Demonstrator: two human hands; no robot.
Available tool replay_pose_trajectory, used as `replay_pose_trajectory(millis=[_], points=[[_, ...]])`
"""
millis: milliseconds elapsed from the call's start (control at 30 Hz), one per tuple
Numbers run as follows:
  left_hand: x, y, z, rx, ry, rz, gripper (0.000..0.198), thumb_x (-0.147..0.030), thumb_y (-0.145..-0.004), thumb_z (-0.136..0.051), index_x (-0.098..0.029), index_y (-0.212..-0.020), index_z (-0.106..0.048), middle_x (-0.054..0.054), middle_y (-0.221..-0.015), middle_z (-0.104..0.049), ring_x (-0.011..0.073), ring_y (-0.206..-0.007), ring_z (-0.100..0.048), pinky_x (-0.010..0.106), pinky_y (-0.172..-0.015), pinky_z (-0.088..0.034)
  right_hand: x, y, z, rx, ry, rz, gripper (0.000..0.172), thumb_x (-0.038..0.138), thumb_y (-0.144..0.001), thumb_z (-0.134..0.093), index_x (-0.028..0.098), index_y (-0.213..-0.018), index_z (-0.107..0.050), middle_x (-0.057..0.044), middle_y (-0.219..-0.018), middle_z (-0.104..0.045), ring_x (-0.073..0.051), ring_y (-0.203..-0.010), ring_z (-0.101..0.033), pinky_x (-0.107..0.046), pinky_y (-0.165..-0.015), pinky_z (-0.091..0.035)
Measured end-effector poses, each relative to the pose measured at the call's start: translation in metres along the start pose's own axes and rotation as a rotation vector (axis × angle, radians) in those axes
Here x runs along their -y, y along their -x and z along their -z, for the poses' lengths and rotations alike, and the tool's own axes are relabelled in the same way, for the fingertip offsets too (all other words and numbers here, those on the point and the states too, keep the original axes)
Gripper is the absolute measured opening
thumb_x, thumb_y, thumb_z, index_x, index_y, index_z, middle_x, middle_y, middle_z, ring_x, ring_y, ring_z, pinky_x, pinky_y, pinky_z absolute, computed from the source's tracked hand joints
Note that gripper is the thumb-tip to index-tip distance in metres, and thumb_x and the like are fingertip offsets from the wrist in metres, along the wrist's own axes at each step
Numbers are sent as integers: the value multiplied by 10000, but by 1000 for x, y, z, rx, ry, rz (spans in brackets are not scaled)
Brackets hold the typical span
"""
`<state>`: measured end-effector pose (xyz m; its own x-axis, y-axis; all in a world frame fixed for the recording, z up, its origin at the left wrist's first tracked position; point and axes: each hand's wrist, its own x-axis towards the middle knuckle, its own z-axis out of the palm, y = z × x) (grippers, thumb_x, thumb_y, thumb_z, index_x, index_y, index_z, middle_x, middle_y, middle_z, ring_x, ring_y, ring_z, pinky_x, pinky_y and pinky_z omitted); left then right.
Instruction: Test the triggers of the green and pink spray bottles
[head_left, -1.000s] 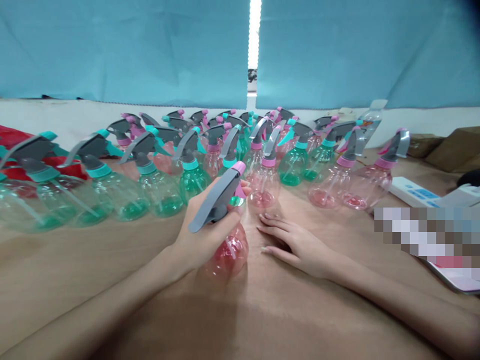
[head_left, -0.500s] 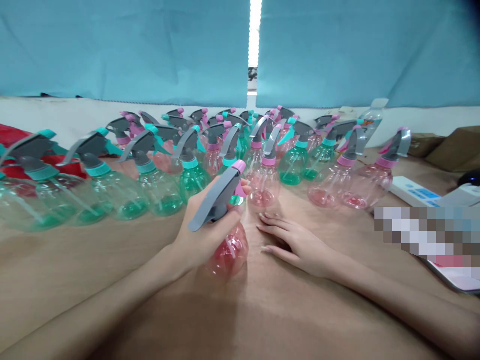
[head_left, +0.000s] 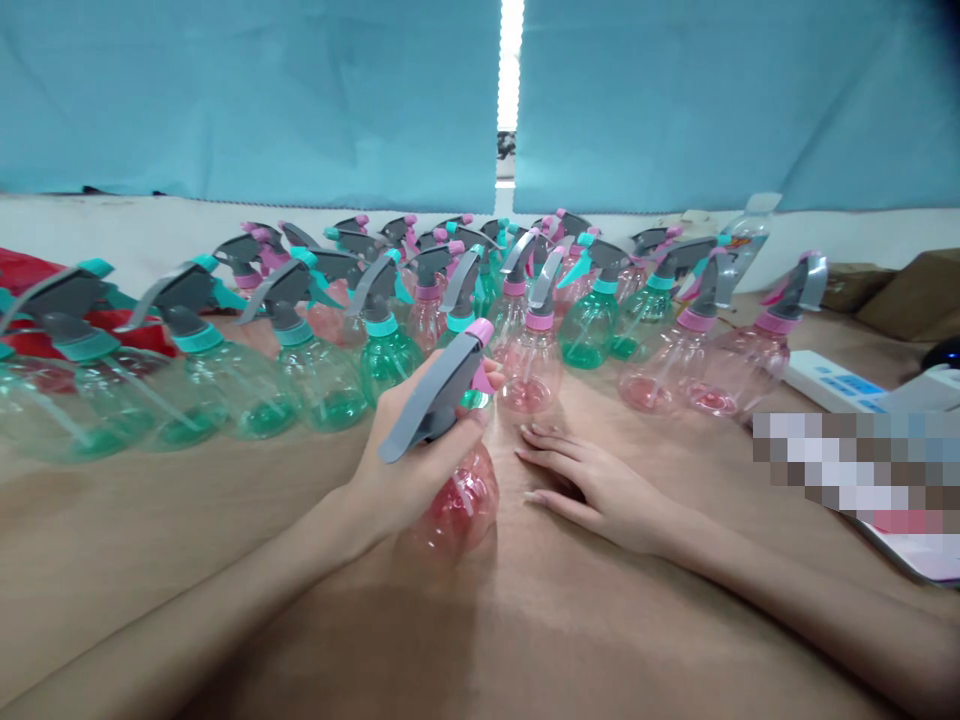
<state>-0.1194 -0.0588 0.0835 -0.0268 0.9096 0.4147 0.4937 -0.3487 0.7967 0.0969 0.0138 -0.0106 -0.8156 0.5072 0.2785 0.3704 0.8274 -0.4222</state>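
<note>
My left hand (head_left: pixel 409 455) is wrapped around the neck of a pink spray bottle (head_left: pixel 459 505), which is tilted a little. Its grey trigger head with a pink nozzle rises above my thumb, and the neck itself is hidden by my fingers. To the right of this bottle, my right hand (head_left: pixel 581 480) lies on the table with its fingers stretched out, holding nothing. Just beyond my hands stand a clear pink spray bottle (head_left: pixel 529 380) and a green spray bottle (head_left: pixel 390 362), both upright with grey heads.
Rows of green and pink spray bottles (head_left: pixel 259 400) line the far side of the wooden table (head_left: pixel 360 640). Two pink bottles (head_left: pixel 739 370) stand to the right. Beyond them are a white device (head_left: pixel 832 382), a blurred-out flat object (head_left: pixel 911 550) and a clear plastic bottle (head_left: pixel 742 250). Blue curtains (head_left: pixel 247 100) hang behind.
Almost nothing differs. The view has shifted very slightly; both hands and the held spray bottle keep their places.
</note>
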Motion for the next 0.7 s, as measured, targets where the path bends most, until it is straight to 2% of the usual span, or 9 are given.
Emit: replay_pose_trajectory(millis=[167, 367, 700], points=[[-1, -1, 0, -7, -2, 11, 297, -212, -792, -569, -246, -1086, -574, 0, -875, -635, 145, -637, -537, 286, -614, -477, 0, 0, 0, 1, 6, 5, 507, 486, -952, -499, 179, -1351, -552, -139, -1448, -494, -295, -1337, -455, -501, -1084, -405], [-2, 0, 0, -18, -14, 23, 339, -205, -785, -564, -260, -1120, -554, -30, -738, -559, 144, -599, -507, 271, -546, -417, 1, -1, 0, 12, 31, 4, 520, 487, -958, -485, 148, -1346, -554, -152, -1443, -495, -291, -1337, -456, -491, -1091, -400], [-1, 0, 0, -9, 0, 8, 242, -201, -788, -572, -251, -1024, -557, -28, -744, -560, 144, -586, -496, 285, -550, -405, 1, -1, 0, 3, 7, 6, 509, 485, -953, -497, 174, -1352, -551, -146, -1441, -499, -296, -1335, -457, -508, -1082, -405]])
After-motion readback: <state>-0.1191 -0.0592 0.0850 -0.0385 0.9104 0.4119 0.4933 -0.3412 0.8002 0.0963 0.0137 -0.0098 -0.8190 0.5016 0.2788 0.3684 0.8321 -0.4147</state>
